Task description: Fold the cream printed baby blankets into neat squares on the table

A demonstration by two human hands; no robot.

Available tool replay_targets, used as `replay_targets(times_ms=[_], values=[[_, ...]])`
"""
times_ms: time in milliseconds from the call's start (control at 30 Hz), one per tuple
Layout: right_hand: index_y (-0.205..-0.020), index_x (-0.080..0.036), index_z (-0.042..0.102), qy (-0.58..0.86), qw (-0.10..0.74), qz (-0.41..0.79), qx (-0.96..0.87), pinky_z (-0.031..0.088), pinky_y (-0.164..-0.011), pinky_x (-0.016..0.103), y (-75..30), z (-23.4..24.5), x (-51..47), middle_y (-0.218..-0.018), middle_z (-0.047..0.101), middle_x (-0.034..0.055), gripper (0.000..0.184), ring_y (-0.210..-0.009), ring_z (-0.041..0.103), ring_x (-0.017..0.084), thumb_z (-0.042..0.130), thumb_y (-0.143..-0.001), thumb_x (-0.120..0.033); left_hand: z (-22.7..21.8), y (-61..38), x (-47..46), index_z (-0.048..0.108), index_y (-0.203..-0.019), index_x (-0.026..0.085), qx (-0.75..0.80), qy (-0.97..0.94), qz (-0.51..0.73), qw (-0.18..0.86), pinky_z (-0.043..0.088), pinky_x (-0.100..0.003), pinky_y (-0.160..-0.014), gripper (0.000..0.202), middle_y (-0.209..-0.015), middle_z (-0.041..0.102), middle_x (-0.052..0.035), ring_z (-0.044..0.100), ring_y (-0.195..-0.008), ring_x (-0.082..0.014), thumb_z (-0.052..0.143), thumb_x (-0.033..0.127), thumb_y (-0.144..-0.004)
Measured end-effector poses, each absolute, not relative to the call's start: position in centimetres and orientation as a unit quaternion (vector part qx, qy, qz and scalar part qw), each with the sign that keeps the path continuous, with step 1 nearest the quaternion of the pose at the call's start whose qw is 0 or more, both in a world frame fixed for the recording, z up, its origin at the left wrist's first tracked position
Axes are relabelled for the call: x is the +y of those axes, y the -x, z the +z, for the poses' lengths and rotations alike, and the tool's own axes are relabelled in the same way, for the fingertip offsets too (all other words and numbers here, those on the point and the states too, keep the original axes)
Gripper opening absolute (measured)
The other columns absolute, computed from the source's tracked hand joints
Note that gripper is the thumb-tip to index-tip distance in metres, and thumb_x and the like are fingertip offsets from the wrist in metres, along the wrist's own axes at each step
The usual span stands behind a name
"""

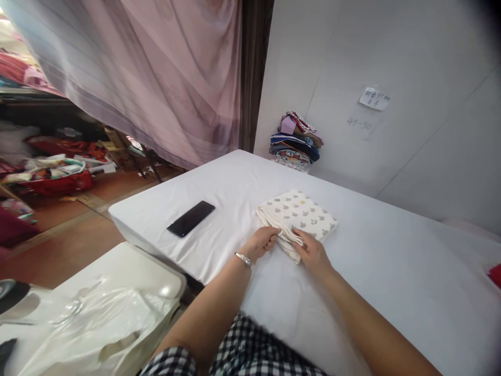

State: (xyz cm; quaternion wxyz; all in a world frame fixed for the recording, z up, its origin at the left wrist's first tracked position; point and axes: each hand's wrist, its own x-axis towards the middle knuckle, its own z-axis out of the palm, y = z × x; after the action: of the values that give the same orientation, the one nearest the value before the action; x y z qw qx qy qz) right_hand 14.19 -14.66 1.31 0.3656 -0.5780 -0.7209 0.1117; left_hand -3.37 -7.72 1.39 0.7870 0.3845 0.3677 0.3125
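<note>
Centrally, cloth, hands gripping edge, tabletop rightward

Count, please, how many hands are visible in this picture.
2. The left hand holds the near folded edge of the patterned cloth; the right hand grips that side further right. I see no other hand.

Cloth partly hidden by right hand; red item (kind unclear) cut off.

Free tabletop right of cloth, phone obstructing left, wall beyond
</note>
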Motion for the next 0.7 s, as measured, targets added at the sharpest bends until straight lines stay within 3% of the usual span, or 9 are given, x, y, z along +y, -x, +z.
replay_targets(times_ms=[100, 200, 267, 433, 700], values=[[-0.11, -0.018, 0.062, 0.61, 0.377, 0.173, -0.675, 0.05, -0.08, 0.034, -14.7, 2.2, -14.0, -0.099, 0.068, 0.006, 0.037, -0.087, 0.062, 0.02, 0.053, -0.081, -0.039, 1.2, 3.4, -7.6, 0.034, -0.059, 0.02, 0.362, -0.384, 0.314, 0.789, 0.01, -0.02, -0.037, 0.029, -0.045, 0.03, 0.0096, 0.021, -0.036, -0.0019, 0.059, 0.029, -0.07], [-0.105, -0.017, 0.065, 0.651, 0.4, 0.188, -0.618, 0.051, -0.062, 0.03, -15.2, 2.5, -13.5, -0.077, 0.068, 0.0031, 0.038, -0.063, 0.059, 0.017, 0.053, -0.08, -0.043, 1.1, 3.4, -7.5, 0.035, -0.06, 0.02, 0.36, -0.384, 0.313, 0.791, 0.01, -0.019, -0.038, 0.027, -0.046, 0.031, 0.0096, 0.022, -0.036, -0.002, 0.059, 0.027, -0.07], [-0.104, -0.017, 0.065, 0.636, 0.409, 0.161, -0.634, 0.051, -0.065, 0.031, -15.3, 2.2, -13.5, -0.084, 0.069, 0.0043, 0.036, -0.067, 0.061, 0.017, 0.05, -0.082, -0.042, 1.2, 3.4, -7.5, 0.034, -0.06, 0.02, 0.36, -0.384, 0.311, 0.791, 0.01, -0.019, -0.038, 0.028, -0.046, 0.031, 0.0097, 0.022, -0.036, -0.0019, 0.06, 0.028, -0.069], [-0.111, -0.02, 0.06, 0.519, 0.326, 0.046, -0.789, 0.046, -0.091, 0.038, -14.8, 1.2, -14.5, -0.113, 0.063, 0.0086, 0.029, -0.106, 0.057, 0.022, 0.045, -0.087, -0.029, 1.3, 3.3, -7.5, 0.034, -0.059, 0.019, 0.364, -0.382, 0.307, 0.792, 0.009, -0.02, -0.038, 0.031, -0.046, 0.029, 0.01, 0.021, -0.037, -0.0016, 0.062, 0.03, -0.068], [-0.116, -0.022, 0.056, 0.529, 0.269, 0.012, -0.805, 0.051, -0.081, 0.034, -14.9, 1.9, -13.9, -0.107, 0.064, 0.0066, 0.035, -0.096, 0.061, 0.021, 0.044, -0.083, -0.018, 1.5, 3.3, -7.7, 0.034, -0.058, 0.019, 0.368, -0.379, 0.31, 0.79, 0.008, -0.02, -0.038, 0.033, -0.046, 0.029, 0.0097, 0.021, -0.037, -0.0017, 0.064, 0.031, -0.067]])
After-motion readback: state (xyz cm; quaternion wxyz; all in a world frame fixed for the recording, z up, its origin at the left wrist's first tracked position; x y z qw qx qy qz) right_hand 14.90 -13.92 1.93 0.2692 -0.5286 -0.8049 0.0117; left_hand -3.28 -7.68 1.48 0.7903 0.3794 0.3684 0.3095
